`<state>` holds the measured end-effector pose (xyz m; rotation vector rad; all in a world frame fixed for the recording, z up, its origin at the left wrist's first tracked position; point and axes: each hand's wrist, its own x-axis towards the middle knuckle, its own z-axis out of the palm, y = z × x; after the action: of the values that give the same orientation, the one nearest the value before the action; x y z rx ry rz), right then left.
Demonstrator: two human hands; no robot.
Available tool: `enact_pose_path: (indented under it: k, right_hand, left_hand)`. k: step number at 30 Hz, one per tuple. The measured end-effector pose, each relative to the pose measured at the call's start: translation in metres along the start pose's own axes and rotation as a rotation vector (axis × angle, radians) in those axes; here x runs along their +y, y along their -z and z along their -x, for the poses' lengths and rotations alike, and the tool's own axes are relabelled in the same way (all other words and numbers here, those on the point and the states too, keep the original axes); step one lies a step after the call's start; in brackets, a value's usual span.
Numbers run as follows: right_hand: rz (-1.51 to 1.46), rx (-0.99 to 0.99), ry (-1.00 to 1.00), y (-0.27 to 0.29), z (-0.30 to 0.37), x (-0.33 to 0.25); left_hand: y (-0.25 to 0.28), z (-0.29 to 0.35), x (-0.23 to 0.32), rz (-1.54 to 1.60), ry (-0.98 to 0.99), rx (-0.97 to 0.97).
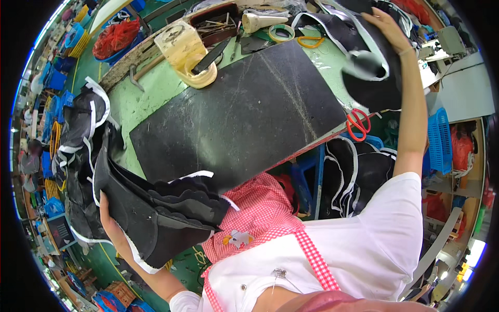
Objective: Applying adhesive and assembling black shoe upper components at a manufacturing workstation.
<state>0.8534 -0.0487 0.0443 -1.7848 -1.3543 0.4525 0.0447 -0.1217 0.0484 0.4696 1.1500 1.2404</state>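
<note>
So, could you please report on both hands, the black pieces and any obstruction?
Left hand against white-edged black stack, fingers mostly hidden. Right hand on white-edged black piece. Possible snag: red-handled scissors at black mat's right edge.

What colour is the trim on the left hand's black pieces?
White trim, seen best in the head view.

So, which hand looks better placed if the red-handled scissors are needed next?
Probably the right hand: it is nearer the red-handled scissors, though it rests on black, white-edged material. The left hand is farther, holding a stack of black pieces.
</note>
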Motion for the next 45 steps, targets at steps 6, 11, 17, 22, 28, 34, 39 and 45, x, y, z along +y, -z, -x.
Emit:
enact_pose_path:
  k: [6,11,17,22,28,34,39,45]
  right_hand:
    - [0.32,-0.009,0.155,-0.068,-0.008,-0.022]
    - [-0.106,-0.081,0.169,-0.017,0.07,-0.167]
    - [-0.517,-0.271,-0.068,-0.113,0.148,-0.285]
    - [-0.755,-0.578,0.353,-0.296,0.179,-0.325]
    - [-0.249,0.18,0.827,-0.413,0.188,-0.375]
    - [-0.106,-0.536,0.744,-0.3,0.189,-0.419]
    - [-0.041,-0.918,0.61,-0.26,0.195,-0.442]
    - [0.224,-0.982,0.339,-0.267,0.187,-0.437]
  left_hand:
    - [-0.01,0.004,-0.013,-0.033,-0.086,0.067]
    - [-0.024,-0.019,-0.026,-0.215,-0.215,0.113]
    - [-0.054,-0.024,-0.029,-0.253,-0.385,-0.199]
    - [-0.081,-0.006,-0.032,-0.124,-0.378,-0.318]
    - [-0.074,0.0,-0.017,0.223,-0.541,-0.482]
    - [-0.067,0.005,0.044,0.169,-0.561,-0.357]
    - [-0.054,-0.028,0.103,0.216,-0.348,-0.527]
    - [-0.033,-0.192,0.063,-0.177,-0.296,-0.499]
